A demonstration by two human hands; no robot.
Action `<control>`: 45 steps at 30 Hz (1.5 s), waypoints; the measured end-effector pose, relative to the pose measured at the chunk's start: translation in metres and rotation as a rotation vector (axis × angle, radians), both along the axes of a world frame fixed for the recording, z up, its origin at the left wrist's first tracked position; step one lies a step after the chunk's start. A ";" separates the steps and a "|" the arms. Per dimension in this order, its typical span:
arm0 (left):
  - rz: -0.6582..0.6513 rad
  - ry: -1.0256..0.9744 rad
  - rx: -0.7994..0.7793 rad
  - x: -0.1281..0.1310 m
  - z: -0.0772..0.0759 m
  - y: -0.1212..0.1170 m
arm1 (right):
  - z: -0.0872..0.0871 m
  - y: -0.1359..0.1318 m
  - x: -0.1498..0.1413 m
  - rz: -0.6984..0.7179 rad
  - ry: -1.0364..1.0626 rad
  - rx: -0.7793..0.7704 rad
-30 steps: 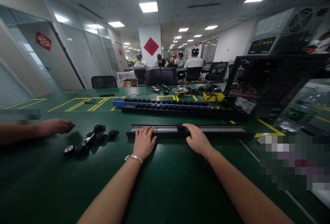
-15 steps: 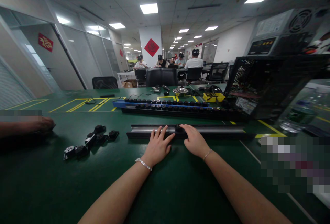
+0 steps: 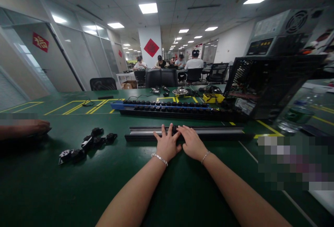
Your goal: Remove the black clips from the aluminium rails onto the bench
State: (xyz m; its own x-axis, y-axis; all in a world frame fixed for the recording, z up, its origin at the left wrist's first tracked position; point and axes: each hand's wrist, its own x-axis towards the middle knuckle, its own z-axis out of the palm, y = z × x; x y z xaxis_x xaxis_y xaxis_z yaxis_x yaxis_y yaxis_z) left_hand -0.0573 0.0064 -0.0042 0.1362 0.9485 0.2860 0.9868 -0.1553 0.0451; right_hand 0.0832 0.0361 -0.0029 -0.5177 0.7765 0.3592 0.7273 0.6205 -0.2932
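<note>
A long black channel rail with a grey inner strip [image 3: 221,130] lies across the green table in front of me. In it sits a small black part [image 3: 175,128], between my two hands and partly hidden by their fingers. My left hand [image 3: 167,145] rests over the rail with its fingers spread, the fingertips at the left side of the part. From the right, my right hand [image 3: 193,143] reaches to the same part, its fingers stretched out and the thumb apart from it. Several loose black parts [image 3: 97,140], some with white faces, lie to the left.
Behind the rail stands a long blue-edged rack [image 3: 117,106] lined with black parts. A metal bowl [image 3: 180,93], a yellow tray [image 3: 213,98] and cables are further back. An opened computer case [image 3: 271,84] and a bottle [image 3: 293,117] stand right. Another person's hand [image 3: 40,126] is left.
My left hand has moved right, closer to my right hand, and spread its fingers at the black part. My right hand has shifted slightly left. The whole view has shifted a little.
</note>
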 end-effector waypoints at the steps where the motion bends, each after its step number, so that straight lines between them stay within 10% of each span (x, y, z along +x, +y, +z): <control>1: 0.003 -0.005 -0.008 0.001 0.000 0.001 | 0.000 0.000 0.000 -0.009 -0.010 0.002; 8: 0.001 -0.009 0.020 0.001 -0.002 0.003 | -0.010 0.009 0.014 -0.251 -0.098 0.055; 45: 0.132 0.056 -0.005 -0.050 0.005 -0.004 | -0.014 0.014 0.018 -0.285 -0.195 0.055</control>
State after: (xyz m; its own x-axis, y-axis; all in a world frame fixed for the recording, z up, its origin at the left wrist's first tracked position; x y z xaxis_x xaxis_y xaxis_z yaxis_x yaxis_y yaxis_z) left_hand -0.1076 0.0027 0.0009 0.0258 0.9605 0.2771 0.9997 -0.0239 -0.0104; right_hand 0.1015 0.0500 -0.0173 -0.3458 0.8818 0.3208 0.9126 0.3955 -0.1035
